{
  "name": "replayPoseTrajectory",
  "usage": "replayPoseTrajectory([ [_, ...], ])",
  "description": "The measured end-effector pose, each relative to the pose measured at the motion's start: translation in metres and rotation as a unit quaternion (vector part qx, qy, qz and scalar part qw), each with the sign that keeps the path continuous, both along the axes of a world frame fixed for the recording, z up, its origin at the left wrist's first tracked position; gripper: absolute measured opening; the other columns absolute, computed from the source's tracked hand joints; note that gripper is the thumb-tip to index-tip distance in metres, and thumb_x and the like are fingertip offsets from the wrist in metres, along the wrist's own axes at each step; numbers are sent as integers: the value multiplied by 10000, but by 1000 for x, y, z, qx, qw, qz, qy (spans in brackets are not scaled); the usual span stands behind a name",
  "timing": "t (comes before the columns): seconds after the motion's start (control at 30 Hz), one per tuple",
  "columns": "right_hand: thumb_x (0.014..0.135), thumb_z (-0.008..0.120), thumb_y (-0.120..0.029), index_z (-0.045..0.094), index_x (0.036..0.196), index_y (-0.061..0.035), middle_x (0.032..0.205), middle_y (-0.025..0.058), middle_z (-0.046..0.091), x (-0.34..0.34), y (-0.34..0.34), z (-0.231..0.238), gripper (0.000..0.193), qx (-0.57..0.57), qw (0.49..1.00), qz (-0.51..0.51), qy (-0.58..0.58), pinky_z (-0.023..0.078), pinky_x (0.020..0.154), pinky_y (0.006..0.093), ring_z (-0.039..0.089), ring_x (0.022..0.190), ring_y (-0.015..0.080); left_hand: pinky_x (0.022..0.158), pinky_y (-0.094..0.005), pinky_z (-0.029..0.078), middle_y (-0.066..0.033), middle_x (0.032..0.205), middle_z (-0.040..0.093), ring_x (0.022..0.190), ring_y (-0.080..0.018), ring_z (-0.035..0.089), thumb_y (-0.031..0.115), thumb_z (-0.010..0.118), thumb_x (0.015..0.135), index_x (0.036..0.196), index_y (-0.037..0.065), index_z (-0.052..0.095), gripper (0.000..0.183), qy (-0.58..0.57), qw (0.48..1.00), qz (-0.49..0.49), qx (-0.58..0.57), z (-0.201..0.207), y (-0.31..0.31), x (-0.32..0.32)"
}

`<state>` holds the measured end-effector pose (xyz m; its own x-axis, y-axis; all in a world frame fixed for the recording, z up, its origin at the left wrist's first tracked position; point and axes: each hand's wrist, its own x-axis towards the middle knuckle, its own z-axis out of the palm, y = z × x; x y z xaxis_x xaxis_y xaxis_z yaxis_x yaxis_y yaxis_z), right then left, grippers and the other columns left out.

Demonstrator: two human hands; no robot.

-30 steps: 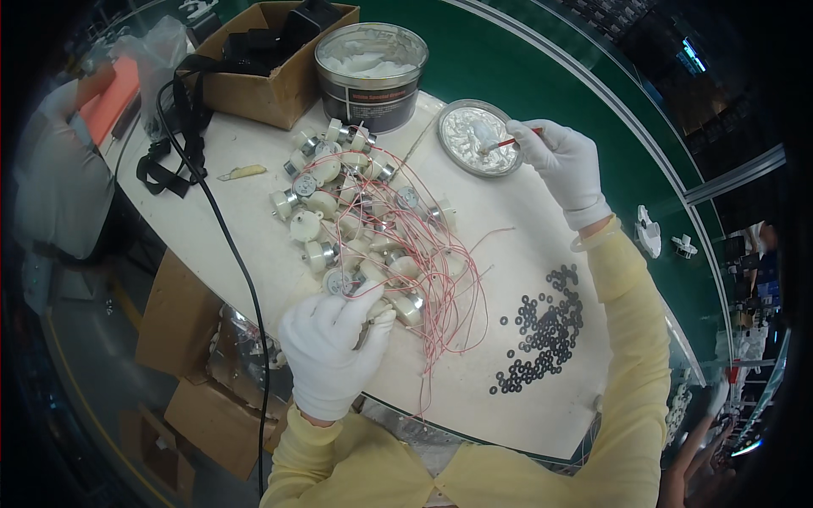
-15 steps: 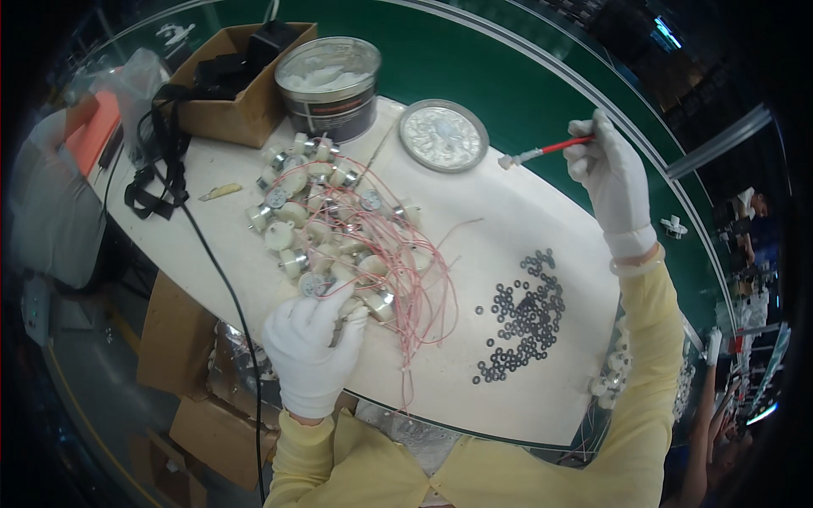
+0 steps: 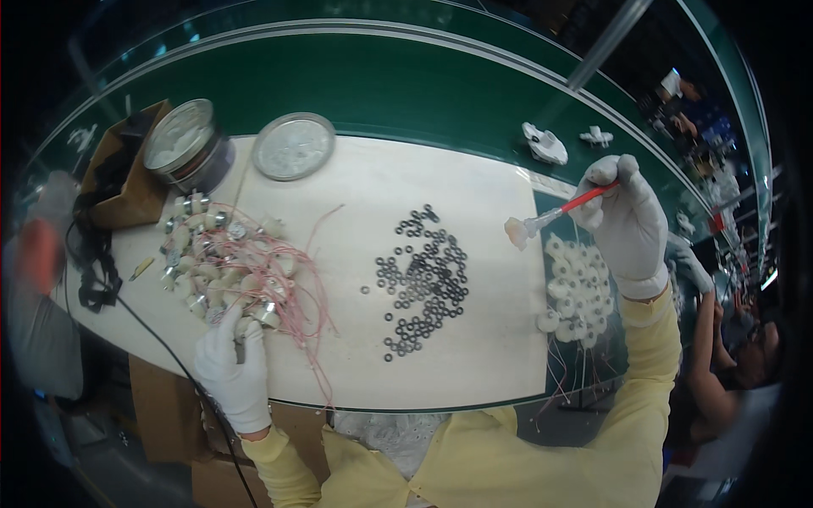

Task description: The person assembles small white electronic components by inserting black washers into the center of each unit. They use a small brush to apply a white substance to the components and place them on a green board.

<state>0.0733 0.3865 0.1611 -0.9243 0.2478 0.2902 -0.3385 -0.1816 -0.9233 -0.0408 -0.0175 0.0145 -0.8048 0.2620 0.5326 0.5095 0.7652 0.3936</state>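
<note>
1. Pinching the red handle (image 3: 590, 196) of a brush (image 3: 546, 220), your right hand (image 3: 631, 229) is raised near the table's right side; the bristles (image 3: 516, 233) point left and look pale and clumped.
2. Your left hand (image 3: 233, 368) reaches the near edge of the piled motor-like parts (image 3: 213, 273), thumb and forefinger curved towards each other; whether they grip a part cannot be told.
3. Your brush should feel light, stiff in the handle and soft at the bristles; any paste would make it slippery, so hold the handle.
4. The parts probably weigh more; grasp the smooth casings, since the thin red wires (image 3: 320, 296) look easy to snag.
5. Those wires tangle across the pile and spill rightward, in the way of lifting one part cleanly.
6. Small black rings (image 3: 423, 284) lie loose between your hands, where a sleeve could scatter them; round white parts (image 3: 580, 288) sit just left of your right wrist.
7. Beyond the pile stand a shallow dish (image 3: 292, 177) and a tub (image 3: 213, 169).
</note>
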Motion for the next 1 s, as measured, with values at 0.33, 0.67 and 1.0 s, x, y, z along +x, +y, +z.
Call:
replayPoseTrajectory([
  [0.33, 1026, 428, -267, 586, 1094, 65, 1010, 142, 652, 125, 74, -29, 374, 201, 915, -311, -158, 487, 720, 281, 630, 788, 172, 740, -336, 463, -87, 903, 635, 790, -204, 570, 48, 662, 863, 1203, 24, 631, 342, -39, 998, -26, 42, -14, -5, 2],
  [0.67, 1022, 426, -233, 599, 1086, 66, 981, 122, 669, 107, 79, -71, 351, 251, 886, -320, -221, 474, 734, 247, 617, 764, 127, 897, -319, 451, -116, 1146, 619, 992, -207, 578, 21, 612, 907, 1247, -4, 593, 342, -66, 998, -4, 17, -18, -8, 2],
  [1.0, 1020, 433, -223, 615, 1059, 66, 972, 117, 667, 102, 82, -73, 344, 268, 877, -317, -242, 476, 702, 237, 615, 733, 127, 989, -311, 412, -125, 1267, 569, 1112, -198, 540, -79, 463, 908, 1308, -51, 515, 404, -165, 981, -8, 106, -20, -12, 5],
])
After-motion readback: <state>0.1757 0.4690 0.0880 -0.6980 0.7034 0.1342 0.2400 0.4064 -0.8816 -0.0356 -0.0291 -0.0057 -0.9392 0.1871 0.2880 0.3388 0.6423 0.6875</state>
